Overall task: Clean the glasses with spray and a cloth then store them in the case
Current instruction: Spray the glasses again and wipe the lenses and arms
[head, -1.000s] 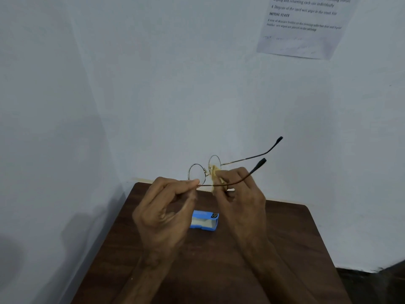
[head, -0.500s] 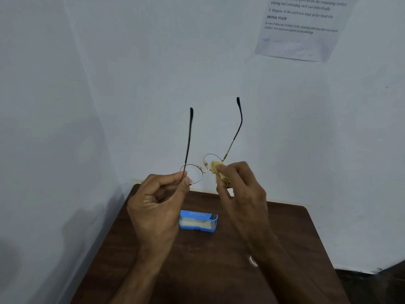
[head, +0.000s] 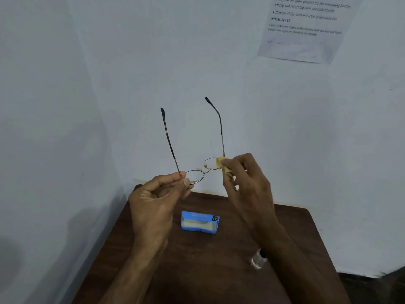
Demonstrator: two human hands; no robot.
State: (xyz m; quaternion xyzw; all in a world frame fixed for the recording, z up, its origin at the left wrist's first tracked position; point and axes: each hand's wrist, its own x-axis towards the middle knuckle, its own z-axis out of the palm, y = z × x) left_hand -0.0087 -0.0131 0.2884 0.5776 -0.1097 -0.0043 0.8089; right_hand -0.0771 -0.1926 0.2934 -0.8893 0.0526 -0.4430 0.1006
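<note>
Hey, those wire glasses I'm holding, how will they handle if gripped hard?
Probably light: the left hand holds the glasses by a pinch at one hinge. The thin wire rims and long temples likely bend easily, so press the cloth gently.

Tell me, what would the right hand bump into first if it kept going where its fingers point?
The right hand pinches the yellow cloth on the glasses, so it would push that lens first. Behind is probably the wall, though depth is unclear.
</note>
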